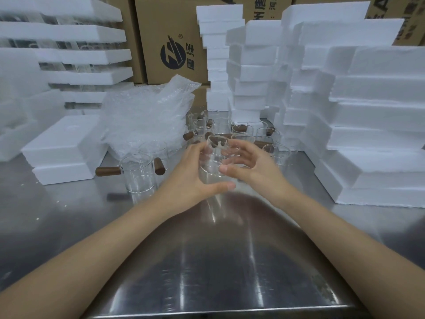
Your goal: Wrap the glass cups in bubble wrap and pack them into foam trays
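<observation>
A clear glass cup (212,162) is held tilted above the steel table (207,261), its rim away from me. My left hand (190,178) grips its left side with the thumb under its base. My right hand (246,164) curls round its right side, fingertips on the glass. Two more glass cups with brown wooden handles (138,173) stand to the left. Several others (241,132) are clustered behind my hands. A heap of bubble wrap (147,113) lies at the back left.
White foam trays stand in tall stacks at the right (377,125) and in the middle back (248,72). A closed foam tray pair (62,150) sits on the left. Cardboard boxes (165,38) line the back. More foam stacks with glasses fill the far left (69,42).
</observation>
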### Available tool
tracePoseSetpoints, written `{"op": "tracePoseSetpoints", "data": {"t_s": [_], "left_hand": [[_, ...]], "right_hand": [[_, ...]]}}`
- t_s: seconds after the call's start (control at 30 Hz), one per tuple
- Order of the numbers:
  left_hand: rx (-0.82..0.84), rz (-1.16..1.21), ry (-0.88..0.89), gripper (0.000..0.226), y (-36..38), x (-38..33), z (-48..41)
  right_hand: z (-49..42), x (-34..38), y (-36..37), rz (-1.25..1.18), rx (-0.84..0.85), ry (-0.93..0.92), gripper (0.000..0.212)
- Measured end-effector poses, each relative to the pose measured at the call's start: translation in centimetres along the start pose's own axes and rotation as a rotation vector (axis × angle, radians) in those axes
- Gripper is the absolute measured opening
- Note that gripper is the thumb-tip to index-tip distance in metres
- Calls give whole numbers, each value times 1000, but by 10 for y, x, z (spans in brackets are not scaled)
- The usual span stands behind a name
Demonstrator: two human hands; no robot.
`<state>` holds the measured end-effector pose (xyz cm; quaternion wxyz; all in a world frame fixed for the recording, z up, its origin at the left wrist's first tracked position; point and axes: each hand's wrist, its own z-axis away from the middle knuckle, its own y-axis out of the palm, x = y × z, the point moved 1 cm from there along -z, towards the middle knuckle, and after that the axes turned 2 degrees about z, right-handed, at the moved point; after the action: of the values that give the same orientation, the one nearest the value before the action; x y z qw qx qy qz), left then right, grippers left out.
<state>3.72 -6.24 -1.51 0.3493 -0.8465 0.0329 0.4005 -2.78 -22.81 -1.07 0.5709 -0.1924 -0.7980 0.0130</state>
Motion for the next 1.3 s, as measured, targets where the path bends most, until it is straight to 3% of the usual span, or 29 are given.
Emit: {"op": "tracePoseSetpoints", "data": {"t_s": [0.1, 0.23, 0.33, 0.43, 0.53, 0.63, 0.8, 1.07, 1.13, 1.3], "left_hand": [[-34, 81, -58, 84, 0, 2, -2], [37, -40, -40, 84, -6, -1, -5], [-169, -113, 44, 64, -22, -6, -13], [-479, -470, 109, 33, -58, 1, -29], [-390, -721, -100, 29, -88, 26, -46], [-337, -673, -212, 23, -93, 41, -48], [-490, -714, -95, 26, -98, 38, -45], [-588, -384, 100, 23, -84, 2, -29], [-547, -368, 145, 23, -68, -7, -22], [-351, -262, 26, 14, -36, -8, -15]], "right_hand": [[0, -5, 0, 112, 87, -15, 68], [3, -3, 1, 177, 77, -47, 76], [4, -3, 1, 178, 60, -61, 74], [6, -3, 1, 181, 72, -66, 74], [7, -3, 5, 159, 79, -73, 74], [5, -2, 9, 143, 75, -89, 74], [3, -5, 9, 117, 58, -98, 74], [-1, -3, 2, -32, -8, -112, 70], [-2, 2, -4, -152, -67, -112, 63], [-6, 15, -17, -556, -195, -44, 49]]}}
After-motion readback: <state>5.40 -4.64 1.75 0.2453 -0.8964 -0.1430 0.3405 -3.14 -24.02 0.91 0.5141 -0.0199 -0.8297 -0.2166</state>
